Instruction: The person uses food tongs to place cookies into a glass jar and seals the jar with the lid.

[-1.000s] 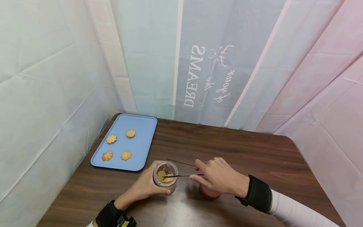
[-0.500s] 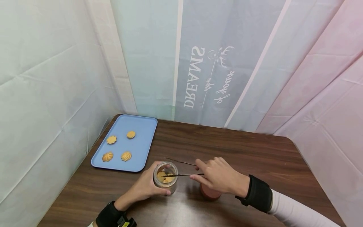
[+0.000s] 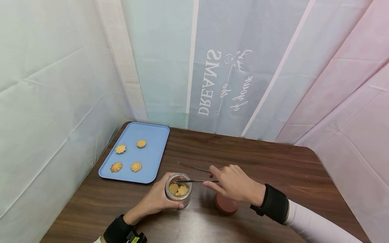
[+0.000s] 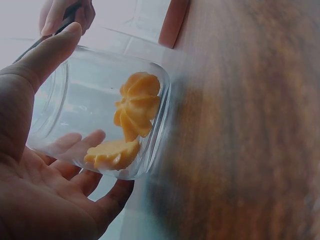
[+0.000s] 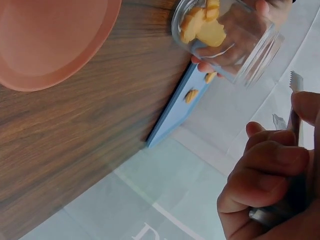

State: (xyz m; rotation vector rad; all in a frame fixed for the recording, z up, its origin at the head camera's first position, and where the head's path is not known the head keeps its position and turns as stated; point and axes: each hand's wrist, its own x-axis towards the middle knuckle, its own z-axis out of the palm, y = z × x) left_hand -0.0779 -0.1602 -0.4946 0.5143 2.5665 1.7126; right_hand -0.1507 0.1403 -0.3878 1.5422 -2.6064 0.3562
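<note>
My left hand (image 3: 153, 202) is wrapping around the glass jar (image 3: 178, 189) standing on the counter (image 3: 273, 168), cookies (image 4: 135, 110) inside. My right hand (image 3: 235, 185) is pinching the tongs (image 3: 196, 181), tips hovering over the jar's mouth, pink lid (image 3: 226, 204) beside.

I wear a wide black band on my right wrist (image 3: 274, 208) – it is thick and soft-looking. A long white sleeve (image 3: 316, 227) comes after it. My left wrist (image 3: 120, 231) has a black band too, with a small yellow mark.
</note>
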